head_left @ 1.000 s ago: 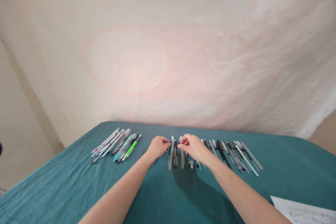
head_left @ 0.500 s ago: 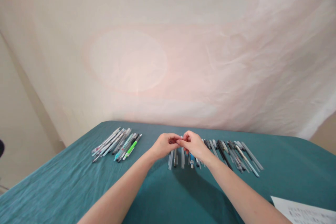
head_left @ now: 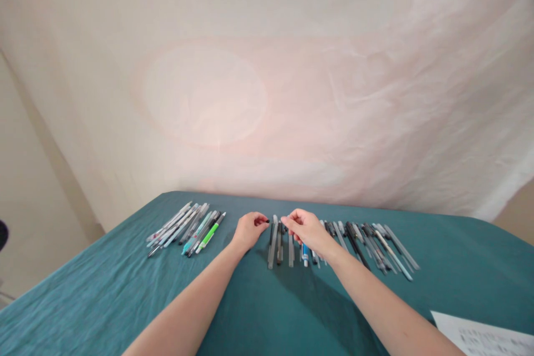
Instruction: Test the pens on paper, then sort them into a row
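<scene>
Both my hands hover over a row of pens (head_left: 278, 246) lying side by side on the teal tablecloth (head_left: 267, 311). My left hand (head_left: 248, 230) is closed in a pinch, with a small dark thing at its fingertips that I cannot make out. A short gap to its right, my right hand (head_left: 307, 229) is also pinched, fingertips pointing left, and what it holds is too small to name. A blue-and-white pen (head_left: 305, 252) lies just under my right hand.
A bundle of pens (head_left: 183, 227) with a green one (head_left: 208, 236) lies at the left. Several grey and black pens (head_left: 377, 247) spread to the right. A printed paper sheet (head_left: 484, 336) sits at the near right corner. A pale cloth backdrop (head_left: 267, 78) hangs behind the table.
Half a second ago my fingertips met above the middle pens. They have since drawn apart, the left hand moving left.
</scene>
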Available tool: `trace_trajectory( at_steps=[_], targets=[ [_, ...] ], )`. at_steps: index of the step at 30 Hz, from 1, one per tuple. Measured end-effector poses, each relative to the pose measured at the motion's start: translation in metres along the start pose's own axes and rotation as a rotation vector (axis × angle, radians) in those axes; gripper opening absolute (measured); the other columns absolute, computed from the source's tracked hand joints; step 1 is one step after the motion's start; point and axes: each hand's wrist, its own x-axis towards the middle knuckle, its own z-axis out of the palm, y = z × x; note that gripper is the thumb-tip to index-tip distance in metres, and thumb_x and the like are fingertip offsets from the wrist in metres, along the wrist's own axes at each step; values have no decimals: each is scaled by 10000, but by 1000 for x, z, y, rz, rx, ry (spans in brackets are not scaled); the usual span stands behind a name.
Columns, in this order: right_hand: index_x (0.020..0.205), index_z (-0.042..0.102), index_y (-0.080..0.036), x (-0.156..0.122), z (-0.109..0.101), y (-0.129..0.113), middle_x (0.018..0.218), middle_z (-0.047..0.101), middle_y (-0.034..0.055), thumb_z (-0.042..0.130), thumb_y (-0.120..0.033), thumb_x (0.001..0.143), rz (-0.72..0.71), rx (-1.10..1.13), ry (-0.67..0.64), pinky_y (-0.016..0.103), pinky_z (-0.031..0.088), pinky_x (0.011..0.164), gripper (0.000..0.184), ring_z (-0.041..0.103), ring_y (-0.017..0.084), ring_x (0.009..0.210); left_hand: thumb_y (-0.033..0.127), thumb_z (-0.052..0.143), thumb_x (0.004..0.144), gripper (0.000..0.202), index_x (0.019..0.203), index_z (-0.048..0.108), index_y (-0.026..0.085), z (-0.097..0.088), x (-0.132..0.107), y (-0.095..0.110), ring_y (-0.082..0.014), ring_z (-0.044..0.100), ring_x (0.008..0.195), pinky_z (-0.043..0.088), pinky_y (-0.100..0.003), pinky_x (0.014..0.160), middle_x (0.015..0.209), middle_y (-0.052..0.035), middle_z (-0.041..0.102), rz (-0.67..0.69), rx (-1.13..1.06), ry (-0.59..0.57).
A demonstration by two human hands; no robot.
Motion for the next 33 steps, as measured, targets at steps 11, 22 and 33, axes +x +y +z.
trace_trajectory(
  at_steps=[11, 22, 33],
  targets=[
    [716, 475, -180, 1, 0, 0, 541, 526, -39, 535, -516, 714, -2, 7, 2, 155, 315, 348, 341, 432, 59, 396, 321, 582, 693, 164, 778, 678, 218, 4, -5, -7, -163, 553, 695, 384, -245, 660, 755, -36, 636, 26, 166, 27],
    [715, 483, -183, 1, -1, 0, 553, 539, -33, 503, -497, 743, -6, -10, 4, 157, 321, 361, 316, 435, 61, 402, 355, 553, 715, 194, 738, 674, 206, 5, -7, 1, -162, 545, 688, 374, -245, 646, 735, -44, 637, 8, 170, 22],
    [710, 479, -182, 1, -2, 2, 550, 535, -36, 510, -486, 742, -9, -19, -8, 157, 318, 359, 308, 435, 61, 407, 430, 497, 742, 289, 721, 675, 204, 7, -6, -4, -163, 558, 677, 365, -234, 620, 732, -45, 652, 58, 191, 14]
  ],
)
